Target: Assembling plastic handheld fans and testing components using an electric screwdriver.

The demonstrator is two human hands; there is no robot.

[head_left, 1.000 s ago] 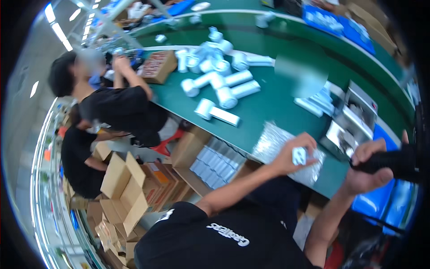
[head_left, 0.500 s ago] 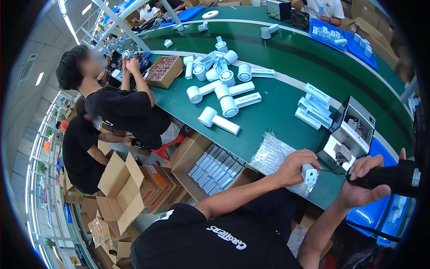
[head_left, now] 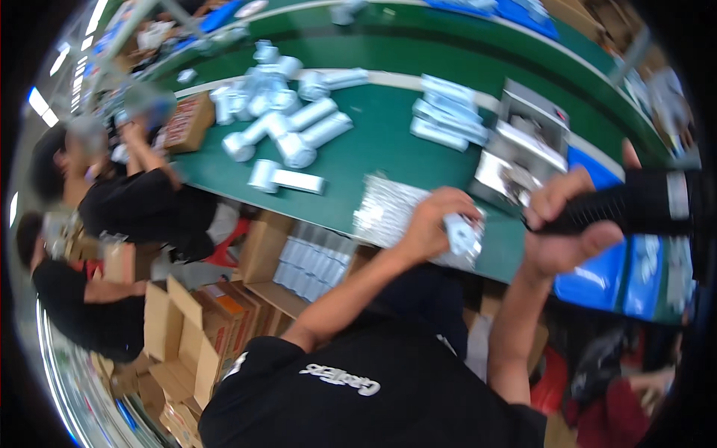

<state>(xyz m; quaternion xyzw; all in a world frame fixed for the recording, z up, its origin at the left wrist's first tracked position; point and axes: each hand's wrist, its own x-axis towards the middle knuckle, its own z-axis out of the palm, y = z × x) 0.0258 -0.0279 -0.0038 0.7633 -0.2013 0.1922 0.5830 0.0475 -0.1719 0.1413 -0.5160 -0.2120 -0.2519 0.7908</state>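
My left hand [head_left: 439, 215] grips a pale blue plastic handle piece [head_left: 460, 237], its holed end turned toward me, over the bench's near edge. In my right hand [head_left: 556, 228] is a black electric screwdriver [head_left: 646, 203], lying sideways with its tip end facing the handle piece. Blur hides whether the bit touches the piece. Under and beside my left hand lies a sheet of bubble wrap [head_left: 381, 213]. A grey metal box-shaped machine [head_left: 523, 138] stands just beyond my hands. Left of the machine, several pale blue handle pieces [head_left: 448, 112] are stacked.
Handheld fans [head_left: 287, 138] lie piled on the green bench [head_left: 373, 142], near a carton of small parts [head_left: 187, 123]. Blue trays [head_left: 590, 280] sit at right. Below the bench, an open carton [head_left: 261, 250] holds rows of pale pieces. Two co-workers [head_left: 142, 213] are at left.
The whole view has swung, so the bench and both hands appear farther left and higher, and more blurred. Both hands keep their holds on the handle piece and the screwdriver.
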